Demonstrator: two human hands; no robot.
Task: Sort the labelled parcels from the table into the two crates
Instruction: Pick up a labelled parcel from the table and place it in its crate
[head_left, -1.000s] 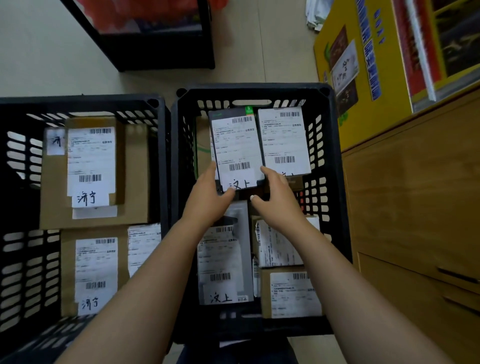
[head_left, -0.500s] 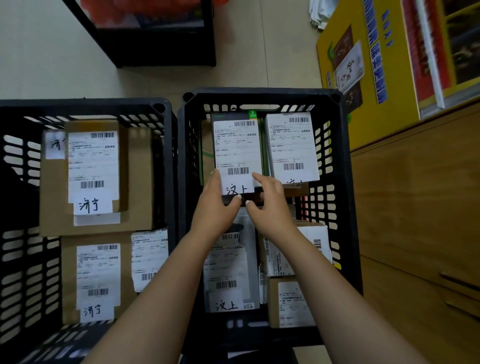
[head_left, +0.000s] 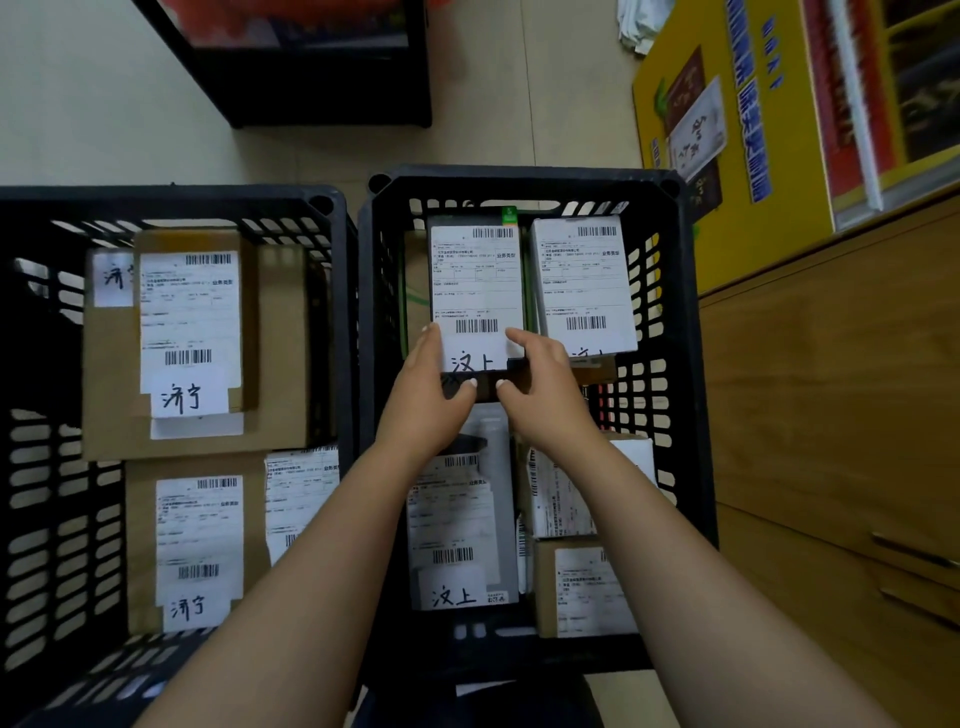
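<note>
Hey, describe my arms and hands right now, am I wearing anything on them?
Nothing worn shows. The left hand and right hand are bare, with no gloves and no rings visible. The left forearm and right forearm are uncovered down to the picture's bottom edge, with no sleeve, watch or bracelet in view.

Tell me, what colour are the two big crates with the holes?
Black. The head view shows the left crate and right crate best.

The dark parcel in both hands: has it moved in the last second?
Yes. The dark parcel has straightened and sunk slightly, now squared up beside the white parcel at the right crate's far wall.
</note>
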